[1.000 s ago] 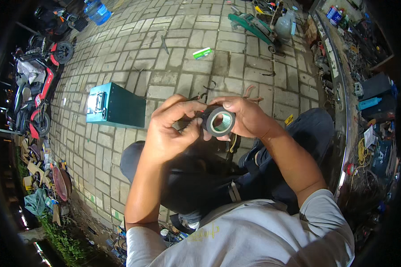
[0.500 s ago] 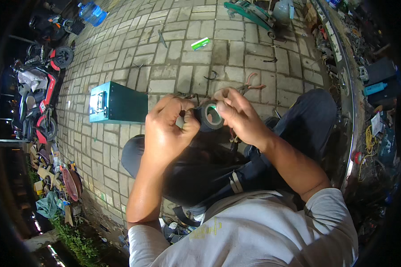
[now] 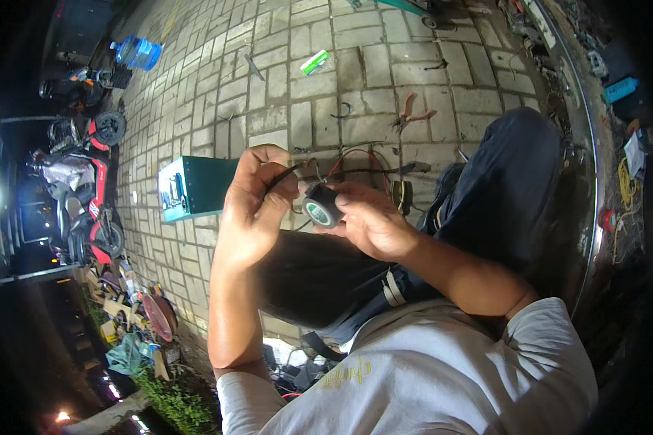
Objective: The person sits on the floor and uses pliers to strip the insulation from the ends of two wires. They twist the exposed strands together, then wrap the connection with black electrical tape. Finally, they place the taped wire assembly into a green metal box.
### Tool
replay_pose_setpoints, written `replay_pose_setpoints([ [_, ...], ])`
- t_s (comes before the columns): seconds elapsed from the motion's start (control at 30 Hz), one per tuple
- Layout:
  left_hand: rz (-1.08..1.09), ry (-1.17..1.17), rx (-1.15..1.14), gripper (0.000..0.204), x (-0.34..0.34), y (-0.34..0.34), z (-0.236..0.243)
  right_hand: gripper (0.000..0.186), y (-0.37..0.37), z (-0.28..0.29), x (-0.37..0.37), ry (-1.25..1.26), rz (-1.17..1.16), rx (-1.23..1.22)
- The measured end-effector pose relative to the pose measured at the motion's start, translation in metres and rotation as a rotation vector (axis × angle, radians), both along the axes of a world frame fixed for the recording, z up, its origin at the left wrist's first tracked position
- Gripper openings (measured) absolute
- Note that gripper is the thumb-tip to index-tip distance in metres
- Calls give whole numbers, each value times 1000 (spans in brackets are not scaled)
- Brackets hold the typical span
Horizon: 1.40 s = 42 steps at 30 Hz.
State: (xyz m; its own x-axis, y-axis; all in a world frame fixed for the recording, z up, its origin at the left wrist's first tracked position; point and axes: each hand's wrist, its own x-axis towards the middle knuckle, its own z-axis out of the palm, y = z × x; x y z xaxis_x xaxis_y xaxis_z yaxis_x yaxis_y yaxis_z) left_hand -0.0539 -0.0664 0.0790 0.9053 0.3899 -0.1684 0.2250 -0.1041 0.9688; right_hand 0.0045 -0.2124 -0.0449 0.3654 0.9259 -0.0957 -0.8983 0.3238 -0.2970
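Observation:
A roll of black tape (image 3: 321,205), its pale core ring turned up towards me, is gripped between the thumb and fingers of my right hand (image 3: 376,223). Close beside it, my left hand (image 3: 252,206) pinches a thin black wire (image 3: 283,176) that slants up to the right. Thin red and black wires (image 3: 355,154) spread over the paving just beyond my hands. A teal metal box (image 3: 209,181) lies behind my left wrist, partly covered by it. Orange-handled pliers (image 3: 413,114) rest on the bricks, farther off to the right.
A green and white packet (image 3: 314,62) lies ahead on the brick paving (image 3: 279,109). Red scooters (image 3: 98,181) and a blue water bottle (image 3: 136,53) stand at the left. Clutter lines a metal edge (image 3: 591,239) on the right. My bent knee (image 3: 519,145) is close by.
The tape roll has tipped and shifted left and slightly down, its ring now facing up. My hands have moved apart, uncovering the black wire and the loose wires beyond. The whole view has shifted slightly.

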Motion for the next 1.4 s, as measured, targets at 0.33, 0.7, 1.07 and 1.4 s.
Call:
replay_pose_setpoints([
  [0.33, -13, 145, 305, 17, 17, -23, 34, 17, 34, 16, 18, -239, -433, 41],
  [0.7, -9, 103, 267, 28, 35, -37, 42, 21, 15, 23, 37, -644, -550, 97],
  [1.07, -7, 127, 435, 11, 26, -36, 45, 22, 1, 30, 44, -880, -491, 42],
  [1.4, -5, 53, 739, 5, 24, -27, 29, 25, -16, 42, 47, -386, -13, 214],
])
